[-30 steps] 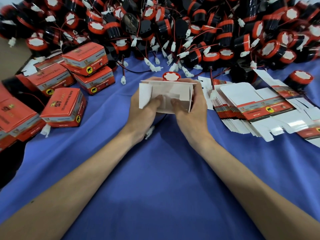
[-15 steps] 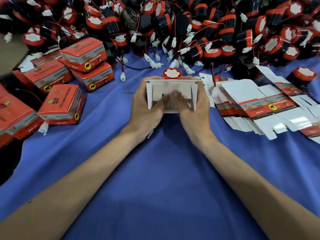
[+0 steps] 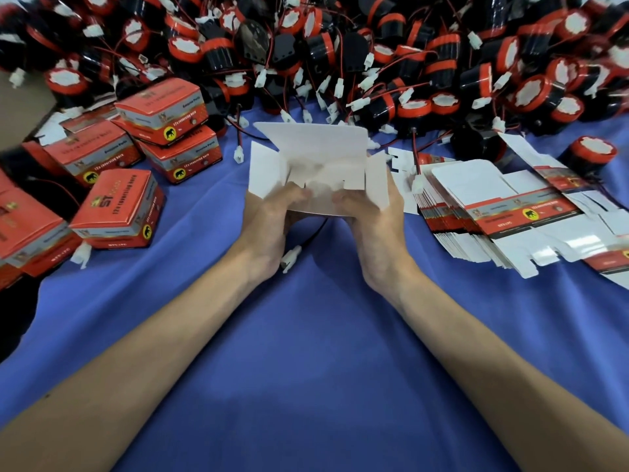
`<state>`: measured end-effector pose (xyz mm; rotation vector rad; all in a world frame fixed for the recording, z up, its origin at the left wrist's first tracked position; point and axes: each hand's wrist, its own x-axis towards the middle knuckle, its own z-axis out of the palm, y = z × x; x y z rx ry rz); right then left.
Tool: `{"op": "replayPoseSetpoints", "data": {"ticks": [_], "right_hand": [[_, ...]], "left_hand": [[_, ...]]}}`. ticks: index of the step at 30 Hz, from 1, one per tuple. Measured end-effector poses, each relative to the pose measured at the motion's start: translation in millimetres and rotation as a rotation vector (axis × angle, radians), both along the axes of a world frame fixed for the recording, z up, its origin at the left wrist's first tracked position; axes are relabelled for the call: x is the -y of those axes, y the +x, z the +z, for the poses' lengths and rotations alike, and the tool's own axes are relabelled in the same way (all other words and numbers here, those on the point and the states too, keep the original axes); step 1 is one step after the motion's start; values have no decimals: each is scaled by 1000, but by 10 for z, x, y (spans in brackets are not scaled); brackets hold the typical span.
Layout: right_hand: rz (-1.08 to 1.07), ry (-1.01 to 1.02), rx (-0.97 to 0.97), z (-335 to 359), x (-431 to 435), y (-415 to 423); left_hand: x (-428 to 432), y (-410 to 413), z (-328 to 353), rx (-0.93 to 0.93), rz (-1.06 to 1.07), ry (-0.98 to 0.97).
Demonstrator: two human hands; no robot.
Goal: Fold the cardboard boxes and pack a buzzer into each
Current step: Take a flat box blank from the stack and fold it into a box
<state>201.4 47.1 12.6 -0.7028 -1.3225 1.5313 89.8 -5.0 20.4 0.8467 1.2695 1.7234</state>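
Note:
Both hands hold one part-folded cardboard box [image 3: 316, 155] above the blue cloth, its white inside facing me and its flaps standing open at the top and both sides. My left hand [image 3: 269, 223] grips its left lower edge, and my right hand [image 3: 371, 223] grips the right lower edge; both thumbs press on the inner flaps. A white connector [image 3: 291, 260] on a black wire lies under my left wrist. A big heap of black-and-red buzzers [image 3: 374, 56] with wires fills the far side.
Several closed red boxes [image 3: 119, 206] stand at the left. A stack of flat unfolded box blanks [image 3: 493, 212] lies at the right, with one loose buzzer [image 3: 592, 153] behind it. Blue cloth [image 3: 323, 352] covers the table near me.
The box has opened up: its top flap has swung up and away and the side flaps have spread. Both thumbs have moved in onto the inner flaps.

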Motion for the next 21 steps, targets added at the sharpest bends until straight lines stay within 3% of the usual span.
{"op": "replayPoseSetpoints", "data": {"ticks": [2, 8, 13, 16, 19, 21], "right_hand": [[32, 6, -37, -13, -4, -2], [-37, 145, -49, -17, -27, 7], [-181, 339, 82, -2, 10, -3], [-37, 438, 236, -18, -49, 60], [207, 326, 145, -31, -35, 106], [247, 176, 28, 30, 12, 96]], "left_hand": [[5, 5, -7, -32, -63, -19], [-50, 4, -44, -50, 78, 66], [-64, 18, -73, -209, 154, 141], [-45, -9, -72, -274, 201, 151], [-31, -137, -66, -523, 234, 247], [-39, -208, -75, -751, 246, 325]]}}
